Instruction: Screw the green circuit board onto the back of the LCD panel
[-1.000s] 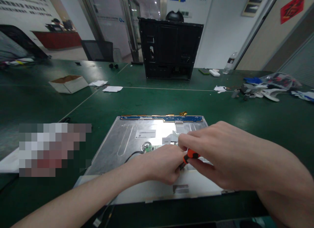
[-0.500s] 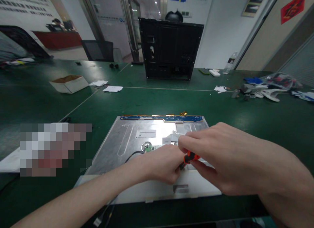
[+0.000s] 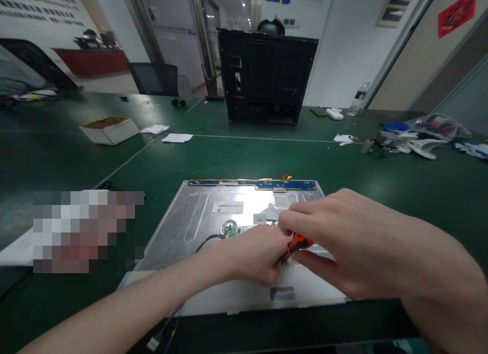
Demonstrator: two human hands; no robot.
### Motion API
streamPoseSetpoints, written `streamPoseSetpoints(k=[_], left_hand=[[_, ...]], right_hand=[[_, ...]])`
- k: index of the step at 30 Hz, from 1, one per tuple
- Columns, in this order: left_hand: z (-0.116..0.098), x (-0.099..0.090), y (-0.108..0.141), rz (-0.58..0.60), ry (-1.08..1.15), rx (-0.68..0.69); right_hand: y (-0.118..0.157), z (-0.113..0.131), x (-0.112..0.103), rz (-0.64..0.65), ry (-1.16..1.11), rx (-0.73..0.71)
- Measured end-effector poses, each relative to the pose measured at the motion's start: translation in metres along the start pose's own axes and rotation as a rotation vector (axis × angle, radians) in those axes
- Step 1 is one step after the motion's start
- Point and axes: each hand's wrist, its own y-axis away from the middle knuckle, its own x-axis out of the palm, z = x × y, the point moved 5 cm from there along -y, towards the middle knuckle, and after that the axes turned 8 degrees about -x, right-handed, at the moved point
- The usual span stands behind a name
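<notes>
My right hand point(image 3: 335, 242) is closed around the red and black handle of a screwdriver point(image 3: 299, 243), which tilts down to the left. The tip is hidden near my left hand point(image 3: 263, 255), whose fingers are curled beside the shaft; what they grip is out of sight. Both hands are over the metal back of a display panel point(image 3: 198, 201) lying flat. A blue circuit strip point(image 3: 213, 183) runs along its far edge. Near my left wrist are a small green board point(image 3: 231, 231) and a round metal disc point(image 3: 226, 224). A black cable point(image 3: 204, 241) leads off to the left.
A black monitor housing point(image 3: 267, 79) stands upright at the back of the green table point(image 3: 244, 158). An open box point(image 3: 110, 133) and papers point(image 3: 177, 138) lie at left. A bottle point(image 3: 358, 98) and assorted scraps point(image 3: 400, 140) are at right. A cable plug point(image 3: 153, 342) lies in front.
My right hand has turned slightly, and the screwdriver handle now shows at a little different angle. My left hand stays in place. The whole view has shifted slightly.
</notes>
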Motion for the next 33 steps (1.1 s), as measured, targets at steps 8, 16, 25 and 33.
streamPoseSetpoints(k=[8,16,25,33], left_hand=[[0.0003,0.0017,0.0006,-0.005,-0.032,0.012],[-0.0013,0.0003,0.0002,-0.006,-0.026,0.026],[0.0009,0.0008,0.0011,-0.003,-0.016,0.004],[-0.0003,0.0021,-0.0001,0.004,-0.024,0.019]], right_hand=[[-0.0015,-0.0002,0.0007,-0.029,0.068,0.008],[-0.0010,-0.0034,0.0025,-0.030,0.086,0.034],[0.0009,-0.0016,0.0029,-0.005,0.033,0.007],[-0.0022,-0.0037,0.0020,-0.014,0.071,0.037]])
